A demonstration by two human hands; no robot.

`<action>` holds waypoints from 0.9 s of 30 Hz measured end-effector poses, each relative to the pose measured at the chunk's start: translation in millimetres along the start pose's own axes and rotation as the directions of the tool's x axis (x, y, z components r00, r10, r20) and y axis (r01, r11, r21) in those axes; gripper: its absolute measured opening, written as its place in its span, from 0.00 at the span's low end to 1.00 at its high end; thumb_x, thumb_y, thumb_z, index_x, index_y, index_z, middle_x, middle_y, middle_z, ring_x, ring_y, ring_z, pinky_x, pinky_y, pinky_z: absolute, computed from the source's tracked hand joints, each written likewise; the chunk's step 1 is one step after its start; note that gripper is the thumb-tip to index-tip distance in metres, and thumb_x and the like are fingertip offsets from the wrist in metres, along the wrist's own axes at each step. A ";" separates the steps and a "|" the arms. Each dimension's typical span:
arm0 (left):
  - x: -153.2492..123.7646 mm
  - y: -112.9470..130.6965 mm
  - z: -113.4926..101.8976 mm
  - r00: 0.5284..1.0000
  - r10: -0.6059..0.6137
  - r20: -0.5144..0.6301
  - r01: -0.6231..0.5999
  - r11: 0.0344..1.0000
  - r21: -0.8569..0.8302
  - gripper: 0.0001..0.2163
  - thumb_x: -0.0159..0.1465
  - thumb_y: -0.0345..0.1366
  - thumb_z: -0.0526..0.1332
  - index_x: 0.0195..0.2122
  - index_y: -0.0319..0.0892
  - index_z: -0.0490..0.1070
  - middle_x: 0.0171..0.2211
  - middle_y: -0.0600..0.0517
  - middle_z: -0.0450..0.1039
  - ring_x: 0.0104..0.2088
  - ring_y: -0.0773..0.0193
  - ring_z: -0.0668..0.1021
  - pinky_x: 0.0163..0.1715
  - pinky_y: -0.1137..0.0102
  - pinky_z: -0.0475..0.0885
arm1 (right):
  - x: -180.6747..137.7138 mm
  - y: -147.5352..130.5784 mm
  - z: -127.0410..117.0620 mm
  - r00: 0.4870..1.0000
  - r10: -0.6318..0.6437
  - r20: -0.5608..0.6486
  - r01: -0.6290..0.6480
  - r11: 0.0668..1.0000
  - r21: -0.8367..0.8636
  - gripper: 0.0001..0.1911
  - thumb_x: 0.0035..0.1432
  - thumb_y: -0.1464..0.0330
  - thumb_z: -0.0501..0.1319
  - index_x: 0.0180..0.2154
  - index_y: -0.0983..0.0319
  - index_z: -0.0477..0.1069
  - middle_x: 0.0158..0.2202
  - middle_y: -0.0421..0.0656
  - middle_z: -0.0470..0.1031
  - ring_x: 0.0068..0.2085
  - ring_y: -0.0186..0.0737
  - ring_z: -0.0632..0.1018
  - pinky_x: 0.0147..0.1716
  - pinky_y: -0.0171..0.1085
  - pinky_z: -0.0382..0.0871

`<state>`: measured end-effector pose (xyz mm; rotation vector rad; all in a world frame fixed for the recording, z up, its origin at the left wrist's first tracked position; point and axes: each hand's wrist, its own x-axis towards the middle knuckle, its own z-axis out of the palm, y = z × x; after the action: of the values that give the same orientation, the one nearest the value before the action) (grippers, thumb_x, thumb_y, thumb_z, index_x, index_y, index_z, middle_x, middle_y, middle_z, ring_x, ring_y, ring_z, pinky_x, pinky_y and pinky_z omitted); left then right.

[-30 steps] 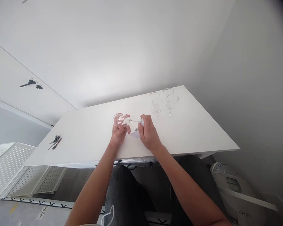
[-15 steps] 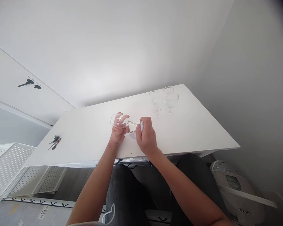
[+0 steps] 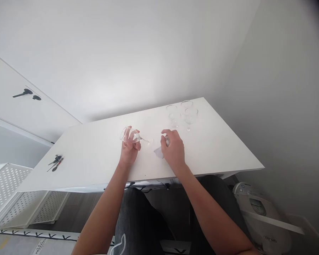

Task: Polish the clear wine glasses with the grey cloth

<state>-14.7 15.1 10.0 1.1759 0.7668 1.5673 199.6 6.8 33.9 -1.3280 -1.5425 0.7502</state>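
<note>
A clear wine glass [image 3: 134, 136] lies tilted on its side in my left hand [image 3: 129, 150], its rim to the left and its stem and foot to the right. My left fingers wrap round the bowl from behind and below. My right hand [image 3: 174, 148] is closed on a white cloth [image 3: 158, 152], which hangs from under the fingers; it is apart from the foot of the glass. Beyond my right hand, several clear stemmed glasses [image 3: 188, 118] stand grouped on the white table [image 3: 95, 152].
Keys [image 3: 55, 162] lie at the table's left end. White perforated baskets [image 3: 9, 191] are below on the left. A rice cooker [image 3: 257, 212] sits low on the right. A white wall [image 3: 138, 63] rises behind the table, with a dark door handle [image 3: 23, 93] at left.
My right hand has drawn away to the right from the glass's foot, taking the cloth along. The left hand keeps hold of the glass. The view has shifted slightly.
</note>
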 end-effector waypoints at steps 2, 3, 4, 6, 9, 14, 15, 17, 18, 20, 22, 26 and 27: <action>1.3 -2.4 0.8 1.000 0.004 -0.011 -0.003 0.999 0.037 0.34 0.55 0.55 0.74 0.60 0.56 0.68 0.51 0.49 0.72 0.22 0.77 0.65 0.21 0.75 0.67 | -3.9 -6.7 -7.1 0.971 -0.153 0.183 0.176 0.977 -0.120 0.18 0.69 0.66 0.52 0.53 0.53 0.76 0.50 0.45 0.74 0.34 0.36 0.76 0.34 0.36 0.67; 1.7 -4.1 1.4 1.000 0.004 -0.002 -0.004 0.998 0.068 0.33 0.55 0.54 0.75 0.59 0.54 0.69 0.51 0.49 0.72 0.22 0.78 0.65 0.21 0.75 0.66 | -7.1 -10.4 -8.7 0.935 -0.198 0.295 0.255 0.953 -0.166 0.19 0.69 0.67 0.52 0.54 0.51 0.76 0.52 0.44 0.74 0.32 0.35 0.76 0.33 0.36 0.67; 1.8 -5.9 2.0 1.000 0.005 0.008 -0.006 0.995 0.102 0.32 0.55 0.53 0.75 0.58 0.53 0.71 0.51 0.48 0.72 0.22 0.77 0.66 0.21 0.75 0.65 | -10.7 -13.8 -9.0 0.894 -0.223 0.388 0.323 0.922 -0.215 0.20 0.69 0.68 0.52 0.55 0.49 0.76 0.54 0.44 0.73 0.32 0.34 0.76 0.33 0.36 0.66; 1.2 -9.4 3.1 1.000 0.003 0.030 -0.008 0.986 0.167 0.31 0.54 0.52 0.76 0.57 0.50 0.73 0.51 0.47 0.72 0.25 0.76 0.68 0.21 0.75 0.65 | -17.8 -18.7 -6.0 0.834 -0.224 0.504 0.416 0.855 -0.309 0.23 0.68 0.69 0.52 0.58 0.47 0.73 0.56 0.44 0.72 0.31 0.35 0.77 0.32 0.37 0.66; -1.1 -13.0 3.8 0.998 -0.029 0.061 0.014 0.974 0.226 0.36 0.51 0.52 0.77 0.59 0.47 0.73 0.49 0.46 0.72 0.28 0.73 0.70 0.22 0.75 0.65 | -24.3 -19.7 2.3 0.797 -0.163 0.582 0.457 0.793 -0.403 0.22 0.68 0.70 0.51 0.58 0.51 0.73 0.52 0.46 0.74 0.33 0.38 0.78 0.33 0.38 0.67; -3.6 -14.6 3.5 0.991 -0.062 0.120 0.033 0.972 0.234 0.37 0.51 0.53 0.77 0.60 0.47 0.73 0.48 0.46 0.69 0.30 0.72 0.71 0.23 0.76 0.66 | -24.2 -12.9 10.1 0.802 -0.116 0.586 0.455 0.755 -0.472 0.19 0.67 0.71 0.50 0.51 0.55 0.76 0.48 0.47 0.75 0.31 0.40 0.79 0.30 0.39 0.66; -3.7 -14.5 3.6 0.990 -0.064 0.125 0.034 0.972 0.233 0.37 0.51 0.53 0.77 0.60 0.47 0.73 0.48 0.46 0.69 0.30 0.72 0.71 0.23 0.76 0.66 | -24.0 -11.8 10.8 0.800 -0.110 0.589 0.456 0.749 -0.480 0.18 0.67 0.71 0.50 0.48 0.56 0.77 0.49 0.47 0.74 0.31 0.40 0.79 0.30 0.39 0.66; -3.7 -14.5 4.3 0.989 -0.068 0.133 0.036 0.972 0.231 0.36 0.52 0.52 0.77 0.61 0.47 0.73 0.48 0.47 0.69 0.30 0.72 0.70 0.23 0.76 0.67 | -24.2 -10.4 12.0 0.796 -0.087 0.600 0.454 0.740 -0.496 0.17 0.67 0.71 0.50 0.45 0.58 0.77 0.50 0.48 0.74 0.32 0.40 0.80 0.31 0.39 0.67; -3.7 -14.4 4.8 0.988 -0.070 0.135 0.037 0.972 0.233 0.36 0.52 0.52 0.77 0.61 0.47 0.73 0.49 0.47 0.69 0.30 0.72 0.70 0.23 0.77 0.66 | -24.8 -10.1 12.6 0.794 -0.075 0.603 0.451 0.738 -0.502 0.17 0.67 0.71 0.50 0.45 0.59 0.77 0.52 0.48 0.74 0.32 0.39 0.80 0.32 0.39 0.68; -3.6 -14.5 5.8 0.988 -0.077 0.137 0.042 0.969 0.242 0.35 0.54 0.51 0.76 0.61 0.48 0.72 0.50 0.46 0.69 0.30 0.72 0.71 0.22 0.76 0.66 | -26.2 -10.0 14.0 0.801 -0.061 0.596 0.439 0.737 -0.514 0.17 0.67 0.71 0.50 0.49 0.58 0.76 0.55 0.49 0.73 0.33 0.39 0.80 0.32 0.39 0.68; -3.5 -14.5 6.7 0.987 -0.083 0.141 0.047 0.969 0.241 0.36 0.54 0.51 0.76 0.63 0.49 0.70 0.50 0.46 0.69 0.30 0.72 0.72 0.22 0.76 0.67 | -27.4 -9.7 14.8 0.811 -0.053 0.582 0.424 0.740 -0.522 0.19 0.66 0.71 0.51 0.52 0.57 0.75 0.57 0.49 0.72 0.33 0.39 0.81 0.32 0.39 0.69; -2.4 -13.7 8.4 0.978 -0.117 0.171 0.093 0.985 0.142 0.51 0.47 0.61 0.75 0.70 0.55 0.56 0.54 0.44 0.71 0.27 0.71 0.74 0.25 0.71 0.72 | -26.4 -5.0 13.9 0.826 -0.044 0.562 0.395 0.757 -0.521 0.21 0.68 0.70 0.49 0.54 0.54 0.75 0.61 0.46 0.71 0.35 0.40 0.82 0.32 0.38 0.69; -1.7 -13.4 9.0 0.976 -0.139 0.168 0.122 0.987 0.105 0.52 0.48 0.66 0.71 0.71 0.56 0.54 0.55 0.43 0.71 0.28 0.69 0.76 0.26 0.69 0.74 | -25.6 -3.1 13.1 0.831 -0.042 0.555 0.391 0.755 -0.527 0.21 0.68 0.70 0.49 0.55 0.54 0.75 0.63 0.46 0.70 0.36 0.40 0.82 0.32 0.38 0.69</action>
<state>-1.8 16.9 0.5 1.2866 0.7916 1.3128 185.7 -17.1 25.1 -1.4186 -2.5077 0.4549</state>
